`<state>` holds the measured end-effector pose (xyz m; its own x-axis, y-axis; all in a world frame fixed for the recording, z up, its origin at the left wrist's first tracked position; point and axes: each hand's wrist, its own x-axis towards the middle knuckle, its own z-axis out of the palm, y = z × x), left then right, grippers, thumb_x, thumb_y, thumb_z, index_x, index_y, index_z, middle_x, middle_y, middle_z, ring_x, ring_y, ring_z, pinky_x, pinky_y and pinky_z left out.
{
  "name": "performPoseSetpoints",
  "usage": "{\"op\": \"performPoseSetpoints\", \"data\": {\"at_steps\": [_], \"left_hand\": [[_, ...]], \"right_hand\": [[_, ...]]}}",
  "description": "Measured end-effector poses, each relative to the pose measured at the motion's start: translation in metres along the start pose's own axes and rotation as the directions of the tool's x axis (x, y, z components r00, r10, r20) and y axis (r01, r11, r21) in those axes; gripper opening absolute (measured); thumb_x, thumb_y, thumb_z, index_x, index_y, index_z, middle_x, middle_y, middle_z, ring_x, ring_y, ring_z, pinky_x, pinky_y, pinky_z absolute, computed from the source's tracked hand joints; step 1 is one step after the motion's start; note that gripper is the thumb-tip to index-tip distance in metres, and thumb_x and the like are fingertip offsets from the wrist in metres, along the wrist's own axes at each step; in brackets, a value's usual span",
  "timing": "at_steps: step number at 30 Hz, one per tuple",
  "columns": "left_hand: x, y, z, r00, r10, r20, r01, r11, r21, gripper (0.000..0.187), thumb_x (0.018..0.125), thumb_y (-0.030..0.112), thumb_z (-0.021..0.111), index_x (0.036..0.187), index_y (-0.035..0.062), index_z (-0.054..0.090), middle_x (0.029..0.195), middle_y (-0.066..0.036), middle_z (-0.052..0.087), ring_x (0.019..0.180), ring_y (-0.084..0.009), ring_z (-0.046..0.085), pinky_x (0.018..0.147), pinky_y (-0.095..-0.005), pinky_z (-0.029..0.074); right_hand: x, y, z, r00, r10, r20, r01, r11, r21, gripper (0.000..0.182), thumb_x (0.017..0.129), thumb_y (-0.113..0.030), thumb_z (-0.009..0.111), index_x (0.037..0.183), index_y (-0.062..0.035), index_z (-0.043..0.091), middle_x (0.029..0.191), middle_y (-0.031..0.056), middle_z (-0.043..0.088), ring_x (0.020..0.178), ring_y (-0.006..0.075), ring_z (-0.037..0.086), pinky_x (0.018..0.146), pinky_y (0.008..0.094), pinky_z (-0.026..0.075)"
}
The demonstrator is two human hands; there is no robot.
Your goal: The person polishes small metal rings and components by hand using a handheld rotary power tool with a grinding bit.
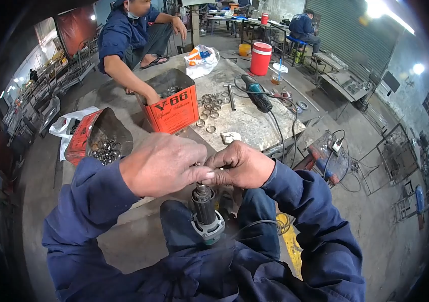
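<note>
My left hand point(161, 166) and my right hand point(242, 165) meet above the tip of a power tool point(206, 214). Both have their fingers pinched together, and whatever lies between the fingertips is too hidden to name. The tool stands upright between my knees, its black body and grey-green end below my fingers. Beyond my hands, several metal rings point(210, 108) lie on the worktop point(244, 118). A white crumpled piece point(231, 137) rests near its front edge, and a T-shaped metal tool point(232, 97) lies farther back.
A co-worker point(129, 40) reaches into an orange tin point(174, 111). Another tin point(86, 136) with small metal parts lies at left. A second power tool point(257, 94) with its cable and a red cooler point(261, 59) are at back right. Another person point(302, 27) sits farther away.
</note>
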<state>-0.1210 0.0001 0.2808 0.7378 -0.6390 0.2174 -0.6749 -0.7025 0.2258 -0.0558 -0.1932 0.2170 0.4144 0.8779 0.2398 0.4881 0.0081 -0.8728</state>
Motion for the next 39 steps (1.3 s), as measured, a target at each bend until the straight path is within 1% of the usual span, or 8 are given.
{"op": "performPoseSetpoints", "data": {"at_steps": [1, 4, 8, 10, 14, 16, 34, 39], "left_hand": [[0.000, 0.001, -0.004, 0.997, -0.052, 0.065, 0.037, 0.977, 0.208, 0.031, 0.084, 0.033, 0.059, 0.071, 0.0051, 0.057, 0.064, -0.013, 0.054, 0.061, -0.0313, 0.056, 0.053, -0.0409, 0.041], [-0.005, -0.004, 0.000, 0.991, -0.043, 0.123, 0.039, 0.999, 0.036, 0.029, 0.085, 0.031, 0.058, 0.075, 0.0041, 0.058, 0.068, -0.014, 0.056, 0.065, -0.0330, 0.057, 0.055, -0.0423, 0.042], [-0.012, -0.021, 0.034, 0.930, 0.213, -0.298, -0.268, 0.950, -0.157, 0.030, 0.082, 0.033, 0.060, 0.075, 0.0047, 0.062, 0.070, -0.016, 0.059, 0.068, -0.0340, 0.060, 0.059, -0.0429, 0.046], [-0.013, -0.009, 0.008, 1.000, 0.003, -0.022, -0.003, 1.000, 0.010, 0.031, 0.079, 0.033, 0.060, 0.078, 0.0021, 0.064, 0.071, -0.019, 0.060, 0.070, -0.0350, 0.061, 0.061, -0.0437, 0.047], [-0.015, 0.006, -0.002, 0.995, -0.103, 0.009, 0.100, 0.985, 0.143, 0.032, 0.078, 0.032, 0.060, 0.079, 0.0001, 0.065, 0.070, -0.021, 0.061, 0.070, -0.0357, 0.062, 0.061, -0.0447, 0.047], [-0.014, 0.004, 0.006, 0.999, 0.033, 0.030, -0.029, 0.993, -0.119, 0.032, 0.077, 0.031, 0.060, 0.076, -0.0004, 0.065, 0.067, -0.021, 0.060, 0.067, -0.0362, 0.062, 0.061, -0.0439, 0.047], [-0.024, 0.000, 0.005, 0.981, 0.059, -0.187, -0.056, 0.998, 0.018, 0.029, 0.075, 0.031, 0.063, 0.068, 0.0030, 0.063, 0.058, -0.016, 0.056, 0.058, -0.0347, 0.059, 0.056, -0.0449, 0.046], [-0.022, -0.014, 0.000, 0.989, 0.140, 0.036, -0.132, 0.976, -0.175, 0.021, 0.085, 0.025, 0.057, 0.087, 0.0037, 0.056, 0.079, -0.017, 0.058, 0.078, -0.0334, 0.059, 0.066, -0.0425, 0.046]], "right_hand": [[0.001, -0.005, 0.000, 1.000, 0.003, -0.016, -0.005, 0.994, -0.108, 0.025, 0.081, -0.023, 0.071, 0.090, 0.0009, 0.067, 0.068, 0.0132, 0.062, 0.060, 0.0131, 0.056, 0.059, 0.0303, 0.045], [0.001, -0.012, -0.004, 0.999, -0.009, 0.043, 0.019, 0.969, -0.245, 0.023, 0.080, -0.021, 0.071, 0.088, 0.0001, 0.067, 0.068, 0.0137, 0.062, 0.057, 0.0194, 0.058, 0.059, 0.0311, 0.046], [-0.002, -0.015, -0.003, 0.995, 0.072, 0.064, -0.053, 0.967, -0.249, 0.016, 0.079, -0.015, 0.072, 0.080, 0.0002, 0.068, 0.061, 0.0087, 0.060, 0.056, 0.0093, 0.054, 0.056, 0.0269, 0.045], [-0.001, -0.010, 0.002, 0.989, 0.149, -0.017, -0.150, 0.977, -0.151, 0.016, 0.079, -0.013, 0.071, 0.074, 0.0014, 0.066, 0.061, 0.0081, 0.061, 0.057, 0.0100, 0.055, 0.056, 0.0248, 0.043], [0.005, -0.021, 0.008, 0.997, 0.078, 0.003, -0.077, 0.988, -0.132, 0.017, 0.077, -0.015, 0.073, 0.075, 0.0011, 0.067, 0.062, 0.0073, 0.062, 0.057, 0.0107, 0.056, 0.056, 0.0251, 0.042], [0.005, -0.020, 0.007, 0.998, 0.062, 0.019, -0.062, 0.998, -0.029, 0.018, 0.076, -0.016, 0.074, 0.076, 0.0009, 0.068, 0.062, 0.0071, 0.062, 0.056, 0.0113, 0.055, 0.055, 0.0256, 0.042], [0.006, -0.023, 0.008, 0.991, -0.137, 0.014, 0.134, 0.941, -0.312, 0.018, 0.078, -0.018, 0.072, 0.075, -0.0009, 0.067, 0.063, 0.0112, 0.062, 0.055, 0.0247, 0.059, 0.054, 0.0308, 0.046], [0.013, -0.016, 0.001, 0.998, -0.030, 0.053, 0.048, 0.926, -0.375, 0.020, 0.078, -0.017, 0.071, 0.072, -0.0007, 0.062, 0.058, 0.0092, 0.053, 0.051, 0.0207, 0.053, 0.051, 0.0311, 0.043]]}}
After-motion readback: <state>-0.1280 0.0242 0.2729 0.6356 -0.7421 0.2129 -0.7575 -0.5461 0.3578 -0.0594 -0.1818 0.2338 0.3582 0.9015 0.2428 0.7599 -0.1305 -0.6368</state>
